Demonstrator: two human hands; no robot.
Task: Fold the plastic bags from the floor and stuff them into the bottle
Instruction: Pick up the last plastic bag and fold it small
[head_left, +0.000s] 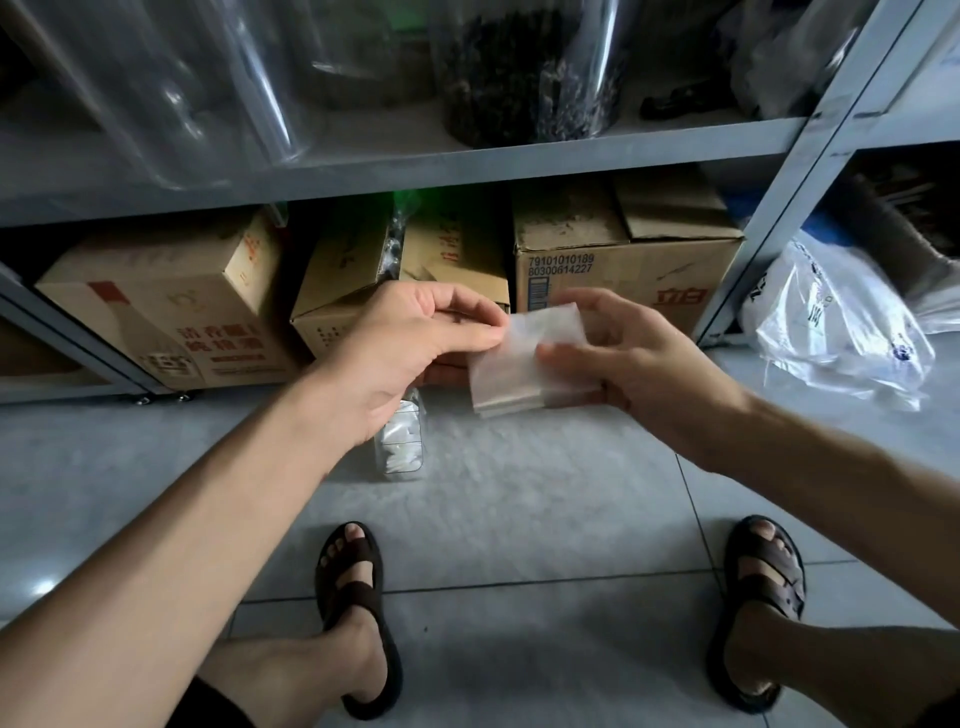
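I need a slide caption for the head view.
Left hand and right hand hold a folded plastic bag; the clear bottle sits on the floor.

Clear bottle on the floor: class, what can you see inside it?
Inside the clear bottle lie white folded pieces, likely plastic bags. Its upper part and mouth are hidden behind the left hand.
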